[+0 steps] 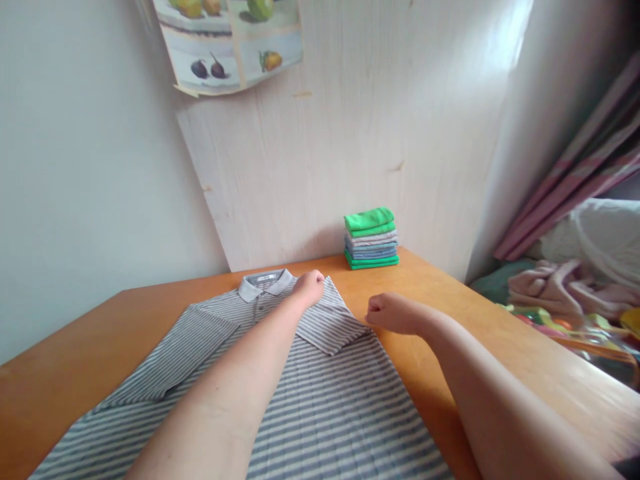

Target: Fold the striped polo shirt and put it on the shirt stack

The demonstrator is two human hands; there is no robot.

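A grey and white striped polo shirt (330,400) lies spread face up, its collar (265,283) pointing away from me. My left hand (310,288) is closed at the shoulder beside the collar, pinching the fabric there. At the outer end of the sleeve on the right, my right hand (393,313) is closed with its fingertips on the cuff corner. That sleeve lies folded in over the shirt's body, while the other sleeve (195,340) rests at the left. My left forearm hides part of the shirt's front.
The shirt is on a wooden table (435,280). A stack of folded clothes (371,240), green on top, stands at the back against the wall panel (300,180). Fruit pictures (230,43) hang above. Bedding (550,287) and a pink curtain (565,180) are at the right.
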